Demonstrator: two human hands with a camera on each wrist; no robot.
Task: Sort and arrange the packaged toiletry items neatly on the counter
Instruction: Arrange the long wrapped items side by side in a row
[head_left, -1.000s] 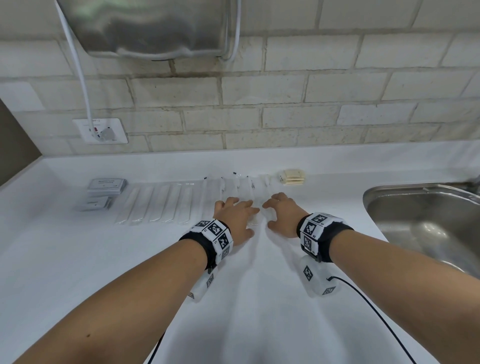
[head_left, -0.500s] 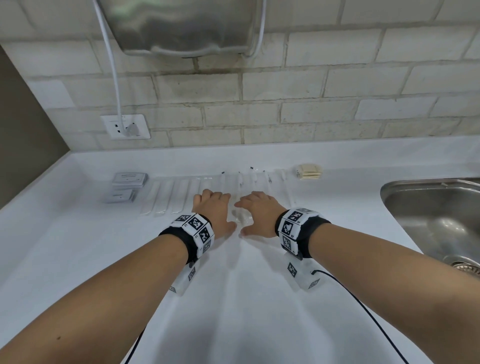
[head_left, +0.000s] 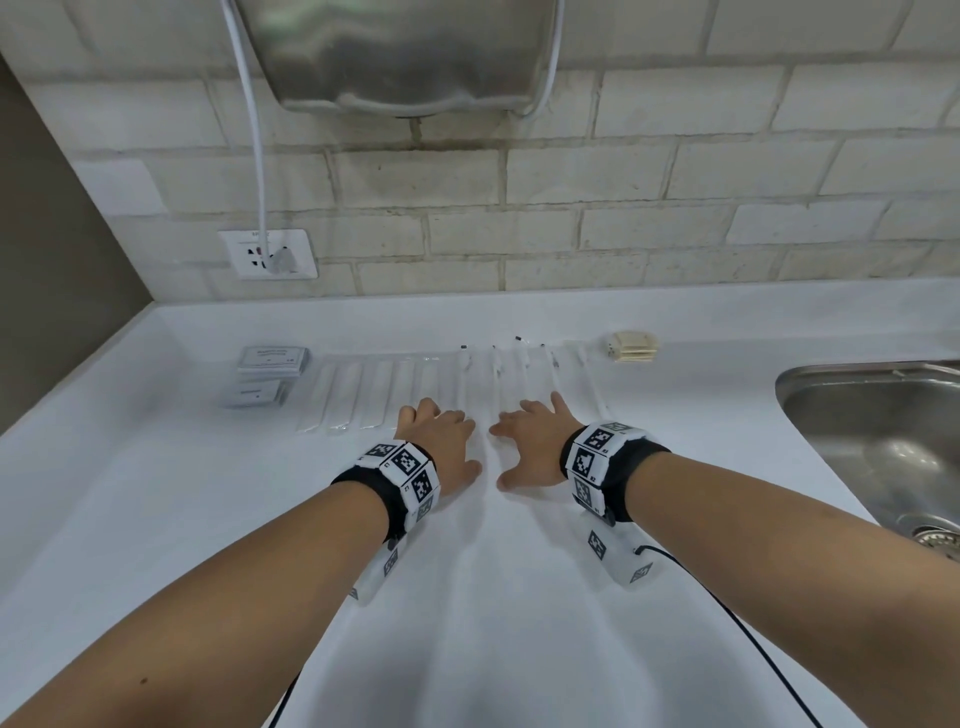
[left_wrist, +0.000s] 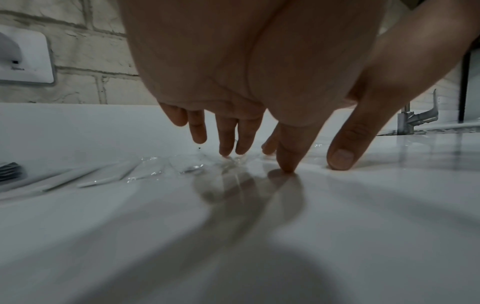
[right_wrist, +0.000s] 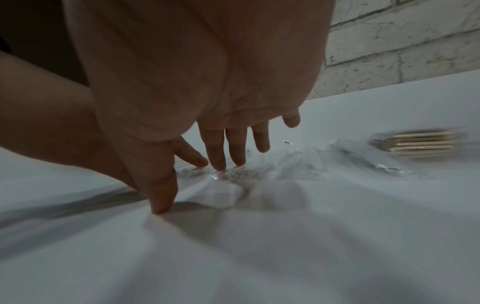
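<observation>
At 12 o'clock on the white bench (head_left: 156, 519), the row of clear-wrapped slim white toiletry packets (head_left: 441, 384). Left hand (head_left: 441, 447) and right hand (head_left: 535, 441) spread flat, fingertips on near ends, holding nothing. Step: squaring the row, I reckon. Next: even, light push to align ends.

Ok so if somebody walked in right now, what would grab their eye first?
Probably the two hands, left hand and right hand, laid side by side with straight fingers on the near ends of a row of clear-wrapped toiletry packets on the white counter. Next, the steel hand dryer on the brick wall above, and the sink at right.
</observation>
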